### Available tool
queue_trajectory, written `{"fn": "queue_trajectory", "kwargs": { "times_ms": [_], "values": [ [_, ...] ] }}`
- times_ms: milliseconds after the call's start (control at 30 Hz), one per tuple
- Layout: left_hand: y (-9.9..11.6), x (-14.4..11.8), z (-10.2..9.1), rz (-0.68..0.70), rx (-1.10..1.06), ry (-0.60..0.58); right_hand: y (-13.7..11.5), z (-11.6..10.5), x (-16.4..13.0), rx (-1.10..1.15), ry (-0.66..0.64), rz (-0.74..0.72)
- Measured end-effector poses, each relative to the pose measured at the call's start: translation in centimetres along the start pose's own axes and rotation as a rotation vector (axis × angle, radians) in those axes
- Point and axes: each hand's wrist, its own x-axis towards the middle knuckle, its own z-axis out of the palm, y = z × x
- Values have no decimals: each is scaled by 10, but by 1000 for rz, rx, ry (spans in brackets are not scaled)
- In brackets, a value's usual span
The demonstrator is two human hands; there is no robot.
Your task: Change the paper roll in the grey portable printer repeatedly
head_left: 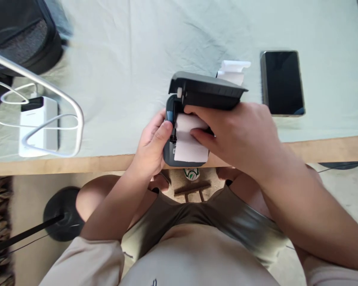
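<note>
while both hands grip it, the printer (179,119) points its open lid away.

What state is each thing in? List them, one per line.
printer: lid open, gripped at the table's edge
printer lid: raised
paper roll: in the open bay
left hand: grips the printer's side
right hand: fingers on the paper roll
phone: screen dark, flat on the cloth
power bank: white cable lying on it
</note>
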Motion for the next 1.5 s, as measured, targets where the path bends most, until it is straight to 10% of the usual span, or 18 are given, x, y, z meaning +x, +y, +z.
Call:
{"fn": "queue_trajectory", "kwargs": {
  "times_ms": [167, 367, 500, 833, 1100, 1367, 1500],
  "values": [
    [4, -2, 4, -25, -51, 16, -14, -25, 1, 380, -52, 132],
    [5, 8, 5, -80, -170, 77, 6, -39, 6, 1254, 99, 987],
    [5, 15, 2, -136, -218, 99, 27, -15, -3, 1262, 84, 1131],
    [1, 14, 1, -91, -166, 44, 58, -3, -39, 201, -52, 400],
    [3, 16, 3, -73, -241, -30, 60, 16, -26, 218, -153, 267],
    [3, 14, 2, -90, -258, 3, 54, 26, -18, 406, -149, 513],
    [2, 14, 1, -111, -253, 8, 68, 19, -11, 392, 7, 460]
  ]
}}
